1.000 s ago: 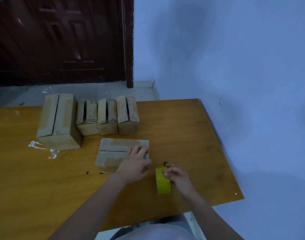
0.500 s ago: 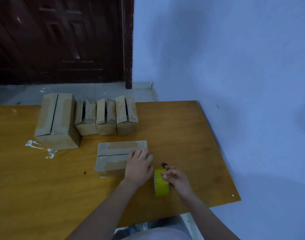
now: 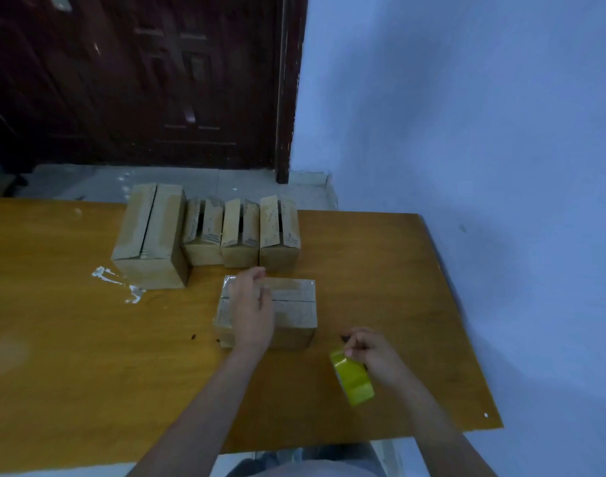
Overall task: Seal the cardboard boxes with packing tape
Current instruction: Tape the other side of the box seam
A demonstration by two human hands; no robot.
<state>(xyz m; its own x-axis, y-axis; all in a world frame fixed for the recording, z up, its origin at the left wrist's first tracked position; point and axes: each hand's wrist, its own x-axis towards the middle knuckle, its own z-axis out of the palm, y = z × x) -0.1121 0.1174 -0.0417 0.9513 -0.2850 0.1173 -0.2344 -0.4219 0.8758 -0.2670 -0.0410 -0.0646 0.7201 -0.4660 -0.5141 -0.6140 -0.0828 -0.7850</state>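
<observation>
head view: i see the left hand (image 3: 251, 309) has slid left and lies flat on the near box (image 3: 296, 313), fingers loose. the right hand (image 3: 372, 354) has pulled the yellow tape roll (image 3: 352, 378) away, still pinching it. i think this box is nearly sealed.

A glossy orange-brown wooden table (image 3: 71, 356) fills the lower left of the frame. Four open-flapped brown cardboard boxes (image 3: 205, 232) stand in a row at upper centre. Another box (image 3: 294, 311) sits mid-frame. White tape scraps (image 3: 119, 280) lie left of centre.
</observation>
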